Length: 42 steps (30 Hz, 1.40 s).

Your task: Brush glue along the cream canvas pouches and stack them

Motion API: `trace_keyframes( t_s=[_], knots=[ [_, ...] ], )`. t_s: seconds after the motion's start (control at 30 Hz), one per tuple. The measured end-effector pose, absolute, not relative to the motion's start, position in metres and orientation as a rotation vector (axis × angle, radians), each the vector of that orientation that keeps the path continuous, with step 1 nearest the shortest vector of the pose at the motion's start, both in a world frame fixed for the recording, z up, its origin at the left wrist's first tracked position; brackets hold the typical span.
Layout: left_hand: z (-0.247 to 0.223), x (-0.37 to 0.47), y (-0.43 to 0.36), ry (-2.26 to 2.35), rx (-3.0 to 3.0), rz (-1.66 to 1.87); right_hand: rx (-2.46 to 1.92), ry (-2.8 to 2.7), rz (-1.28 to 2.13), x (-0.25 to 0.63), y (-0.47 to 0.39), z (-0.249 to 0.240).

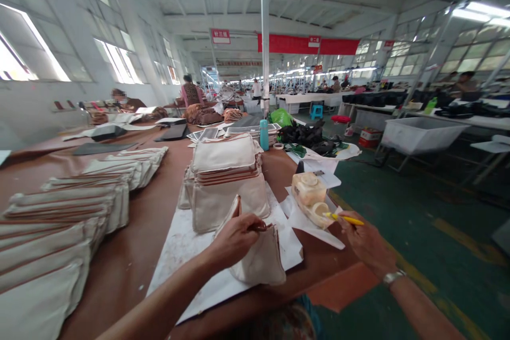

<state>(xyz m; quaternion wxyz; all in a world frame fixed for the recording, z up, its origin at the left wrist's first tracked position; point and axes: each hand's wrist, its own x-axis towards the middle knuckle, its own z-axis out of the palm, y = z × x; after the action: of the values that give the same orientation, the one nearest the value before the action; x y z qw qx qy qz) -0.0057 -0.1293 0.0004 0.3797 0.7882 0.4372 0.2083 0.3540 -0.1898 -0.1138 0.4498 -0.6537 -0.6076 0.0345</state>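
My left hand (239,235) is closed on the brown edge of a cream fabric pouch (265,257), which stands tilted over white paper. Between the fingers of my right hand (366,241) is a thin yellow brush (350,219), its tip at the small round pot (320,209). Beside that pot stands a squarish, yellowed container (308,187) with a round lid. Just beyond my left hand rises a stack of cream pouches (229,194) with brown edges. The brush's tip is too small to make out clearly.
Overlapping rows of more cream pouches (103,191) cover the left of the brown table (147,228). A turquoise bottle (263,135) and black scraps (306,135) lie behind the stack. Past the table's right edge stands a white bin (418,135). Other people work farther back.
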Motion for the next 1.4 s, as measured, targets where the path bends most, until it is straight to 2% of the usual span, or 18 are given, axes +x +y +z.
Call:
trace_keyframes(
  t_s=[0.13,0.3,0.5,0.77,1.07,1.17,1.3,1.4],
  knots=[
    [0.001,-0.006,-0.135,1.094,1.916,0.518,-1.681,-1.363,0.053,0.340,-0.201,-0.102],
    [-0.008,-0.002,-0.139,1.096,2.012,0.550,-1.548,-0.993,0.082,0.290,-0.242,-0.055],
    [-0.010,0.008,-0.150,1.137,2.067,0.551,-1.264,-1.166,0.062,0.220,-0.264,-0.009],
    [-0.002,0.008,-0.162,1.123,2.078,0.582,-1.316,-1.294,-0.169,0.215,-0.258,-0.009],
    [-0.016,0.005,-0.167,1.050,2.173,0.670,-1.314,-1.309,-0.115,0.216,-0.262,-0.017],
    [-0.018,-0.002,-0.176,0.899,2.304,0.785,-1.355,-1.110,-0.008,0.231,-0.263,-0.021],
    [-0.018,-0.010,-0.187,0.618,2.493,0.963,-1.250,-1.010,0.340,0.234,-0.264,-0.023],
    [-0.018,-0.012,-0.190,0.584,2.583,1.013,-1.163,-1.013,0.525,0.224,-0.269,-0.018]
  ],
)
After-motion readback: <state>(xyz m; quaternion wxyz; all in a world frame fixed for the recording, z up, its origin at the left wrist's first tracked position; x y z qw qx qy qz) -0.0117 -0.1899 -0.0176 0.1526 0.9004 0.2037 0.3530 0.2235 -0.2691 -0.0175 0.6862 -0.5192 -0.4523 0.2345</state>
